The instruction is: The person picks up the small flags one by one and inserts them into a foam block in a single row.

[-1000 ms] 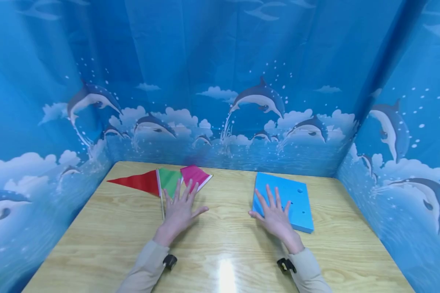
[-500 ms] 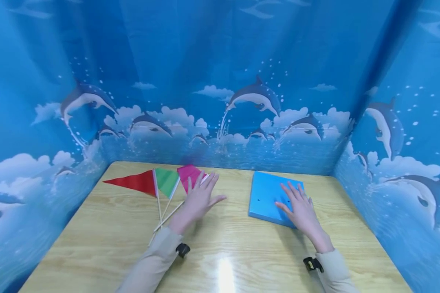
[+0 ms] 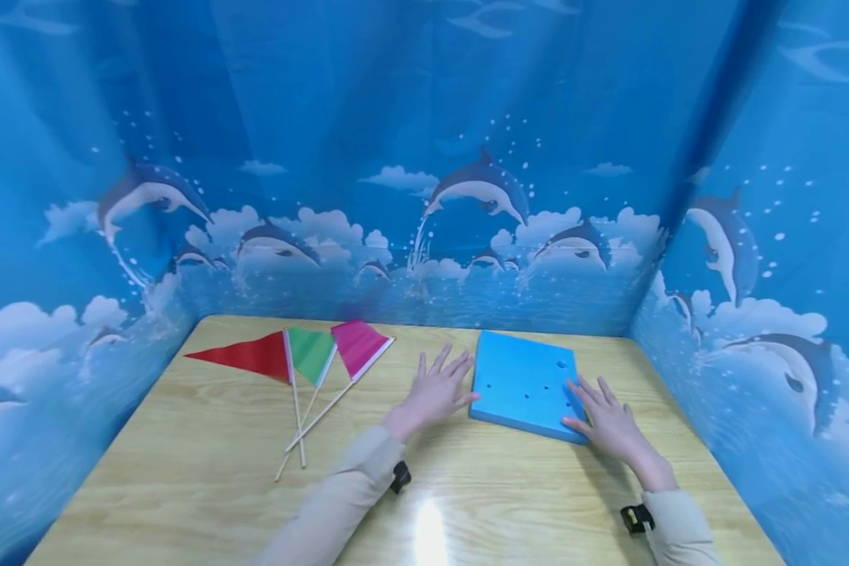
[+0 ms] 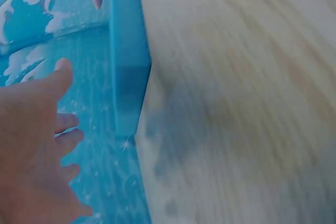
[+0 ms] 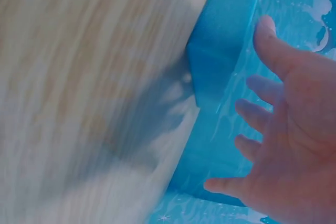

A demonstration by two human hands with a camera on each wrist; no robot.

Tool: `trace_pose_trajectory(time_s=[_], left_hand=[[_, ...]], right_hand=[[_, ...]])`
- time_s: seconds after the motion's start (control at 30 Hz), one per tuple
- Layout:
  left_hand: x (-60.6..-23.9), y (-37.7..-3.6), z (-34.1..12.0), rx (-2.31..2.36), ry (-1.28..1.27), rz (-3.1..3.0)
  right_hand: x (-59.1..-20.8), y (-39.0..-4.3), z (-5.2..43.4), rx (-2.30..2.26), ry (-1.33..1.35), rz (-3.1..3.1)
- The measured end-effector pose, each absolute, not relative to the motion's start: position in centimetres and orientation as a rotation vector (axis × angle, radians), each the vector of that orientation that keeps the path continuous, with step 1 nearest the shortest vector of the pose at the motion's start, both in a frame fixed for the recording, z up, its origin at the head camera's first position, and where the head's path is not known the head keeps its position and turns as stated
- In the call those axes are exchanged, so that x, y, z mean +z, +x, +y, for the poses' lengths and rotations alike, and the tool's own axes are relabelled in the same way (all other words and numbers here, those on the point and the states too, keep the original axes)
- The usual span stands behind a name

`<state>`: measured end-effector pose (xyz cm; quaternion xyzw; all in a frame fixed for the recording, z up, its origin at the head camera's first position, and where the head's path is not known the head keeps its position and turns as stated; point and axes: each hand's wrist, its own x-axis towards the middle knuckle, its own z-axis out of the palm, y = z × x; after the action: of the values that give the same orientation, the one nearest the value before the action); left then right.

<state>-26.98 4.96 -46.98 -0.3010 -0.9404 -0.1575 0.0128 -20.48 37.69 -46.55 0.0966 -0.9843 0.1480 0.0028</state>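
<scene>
Blue foam board [image 3: 524, 385] sits flat on the wooden table [image 3: 205, 464], right of centre and toward the back, and both hands are at its sides. Left hand [image 3: 437, 388] lies spread with straight fingers at the board's left edge, fingertips touching or just beside it — the head view cannot settle which. Right hand [image 3: 611, 420] is open too, fingers straight and fanned at the near right corner, fingertips at the board's edge. Neither hand has a grip on anything.

From the left wrist view the board's side [image 4: 126, 66] runs as a thick blue slab, a corner showing, with the open left hand [image 4: 31, 156] beside it and apart from it. The right wrist view shows the same from the other side — the board's corner [image 5: 220, 61] next to the loose, spread right hand [image 5: 289, 129]; both wrist views are blurred.

Small round holes dot the board's top face. Further left on the table lie three small flags on thin sticks, well apart from the hands: a red flag [image 3: 244, 358], a green flag [image 3: 310, 353] and a pink flag [image 3: 358, 346], their sticks crossing. A blue backdrop [image 3: 424, 157] printed with dolphins and clouds encloses the table on three sides.
</scene>
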Motion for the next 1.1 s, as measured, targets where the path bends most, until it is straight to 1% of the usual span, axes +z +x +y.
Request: trace_pose_trajectory(time_s=[0.2,0.53,1.1], left_hand=[[-48.1,-26.9,6.5,-0.462,-1.029,-2.994],[-48.7,-26.9,7.0,-0.454,-1.042,-3.01],[-48.0,-26.4,4.3,-0.411,-0.968,-3.027]], right_hand=[[-47.4,-20.5,38.1,0.489,0.3,-3.145],[-47.4,-20.4,38.1,0.53,0.304,-3.15],[-47.6,-21.3,35.6,0.543,0.378,-3.125]])
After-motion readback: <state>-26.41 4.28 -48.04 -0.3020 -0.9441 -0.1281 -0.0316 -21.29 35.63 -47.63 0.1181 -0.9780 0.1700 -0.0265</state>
